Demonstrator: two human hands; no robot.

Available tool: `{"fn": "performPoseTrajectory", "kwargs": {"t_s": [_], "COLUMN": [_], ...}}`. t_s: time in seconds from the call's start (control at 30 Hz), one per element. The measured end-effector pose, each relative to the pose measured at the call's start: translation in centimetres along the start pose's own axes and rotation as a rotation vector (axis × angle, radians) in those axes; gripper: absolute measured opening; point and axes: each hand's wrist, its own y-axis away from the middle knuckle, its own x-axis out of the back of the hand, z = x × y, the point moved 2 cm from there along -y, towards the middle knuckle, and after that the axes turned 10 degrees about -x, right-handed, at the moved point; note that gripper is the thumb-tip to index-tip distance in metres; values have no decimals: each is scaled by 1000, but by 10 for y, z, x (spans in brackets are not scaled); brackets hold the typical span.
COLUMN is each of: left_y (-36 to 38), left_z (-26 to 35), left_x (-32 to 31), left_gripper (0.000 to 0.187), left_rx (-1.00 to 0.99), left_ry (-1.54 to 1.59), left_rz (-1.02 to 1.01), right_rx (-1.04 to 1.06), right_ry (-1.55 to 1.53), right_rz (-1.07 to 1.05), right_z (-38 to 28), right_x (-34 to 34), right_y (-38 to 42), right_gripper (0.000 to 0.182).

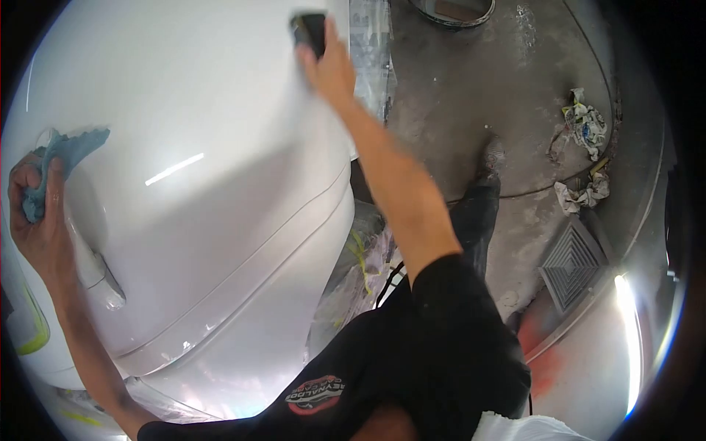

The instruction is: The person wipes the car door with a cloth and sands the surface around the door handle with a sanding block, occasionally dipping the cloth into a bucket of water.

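Note:
My right hand [334,70] is wrapped around a dark sanding block [310,31] at the top of the view, close against the glossy white car panel [213,81] near its right edge. The hand is slightly blurred. At the far left, my left hand [44,198] grips a crumpled blue cloth [77,147], one end of which sticks out toward the right. Just below that hand is a white door handle [95,272] on the panel. A long bright light reflection shows between the two hands.
Plastic masking sheet [371,59] runs along the panel's right edge. On the grey floor [448,95] lie crumpled papers [586,128] beside a square floor grille [573,266]. A round bucket [456,11] stands at the top. A bright light tube [627,345] glows at the lower right.

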Motion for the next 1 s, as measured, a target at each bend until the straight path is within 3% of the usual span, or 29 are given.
{"fn": "performPoseTrajectory", "kwargs": {"t_s": [0.1, 0.2, 0.27, 0.3, 0.37, 0.47, 0.53, 0.63, 0.73, 0.77, 0.83, 0.93, 1.0], "left_y": [-3, -1, 0, 0, -3, -3, -1, 1, 0, -3, 0, -1, 3], "left_z": [4, 1, -1, 0, 5, -4, 1, -5, 7, 12, 4, -6, -6], "left_x": [1, 0, -1, 0, -2, 4, 0, -1, 3, 2, 1, 3, 3], "left_gripper": [18, 18, 18, 18, 17, 18, 18, 20, 23, 24, 25, 27, 28], "left_rx": [-22, -44, -63, -51, -29, -84, -62, -38, -33, -39, -59, -59, -22], "left_ry": [21, 26, 16, -1, -33, -130, -34, 18, -79, -129, -151, -235, -209], "left_rz": [9, 17, 14, 15, 15, -49, 31, 30, 17, 12, 14, 0, 19], "right_rx": [-103, 26, 53, 79, 86, 33, -5, -3, 161, 164, 128, 96, 69], "right_ry": [-8, -5, -132, -159, -125, -12, -67, -2, -156, -174, -136, -65, -81], "right_rz": [10, -6, -155, -141, -107, -3, 36, -38, -107, -114, -109, -16, -7], "right_z": [-9, 15, 32, 30, 30, 18, 16, 16, 43, 43, 43, 31, 30], "right_x": [4, -5, 4, 6, 6, 3, 1, 3, 6, 9, 9, 5, 6], "right_y": [-33, 84, 176, 179, 150, 19, -13, 64, 196, 197, 164, 36, 20], "right_gripper": [83, 85, 85, 84, 84, 84, 85, 82, 87, 87, 85, 83, 83]}}
